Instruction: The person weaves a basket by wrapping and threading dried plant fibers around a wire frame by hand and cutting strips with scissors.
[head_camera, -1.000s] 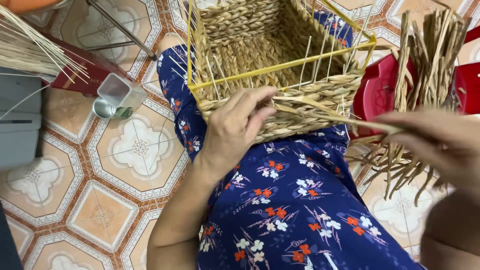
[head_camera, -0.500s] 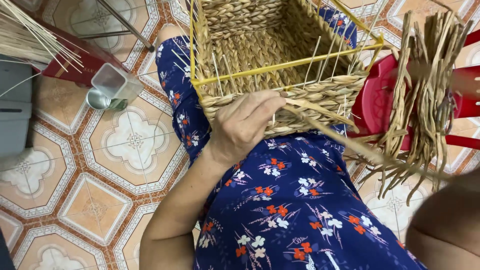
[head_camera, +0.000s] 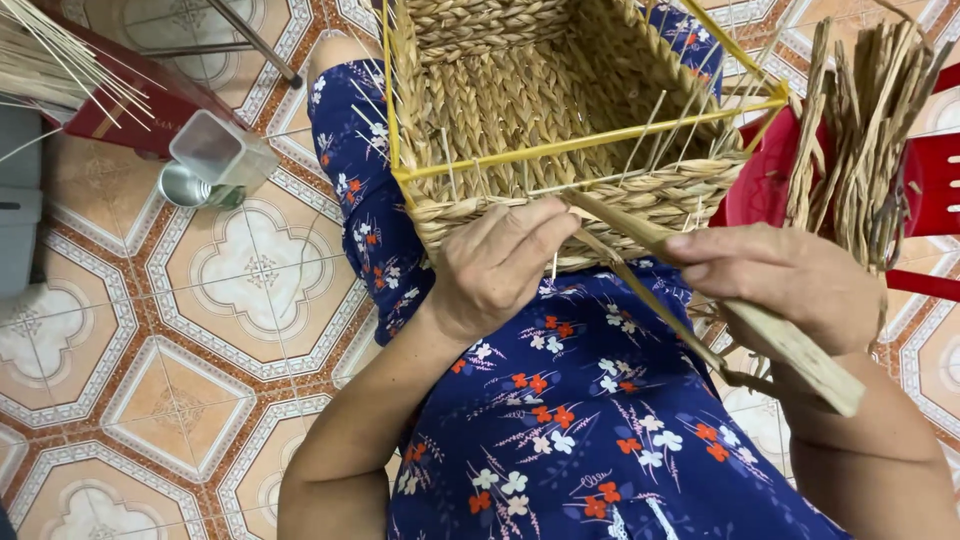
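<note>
The woven basket (head_camera: 560, 130) rests on the lap; the left hand (head_camera: 500, 265), fingers curled, presses its near wall, while the right hand (head_camera: 790, 280) pinches the flat straw strand (head_camera: 700, 300), running diagonally from wall toward lower right

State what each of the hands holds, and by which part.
Left hand grips the woven basket at its near wall. Right hand holds a flat fibre strand near its loose end.

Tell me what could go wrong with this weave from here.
The flat dried reed strand runs taut from the square woven basket to the right hand; a hard pull may crease or snap it. The left hand presses near thin upright wires, which could prick fingers or bend.
</note>
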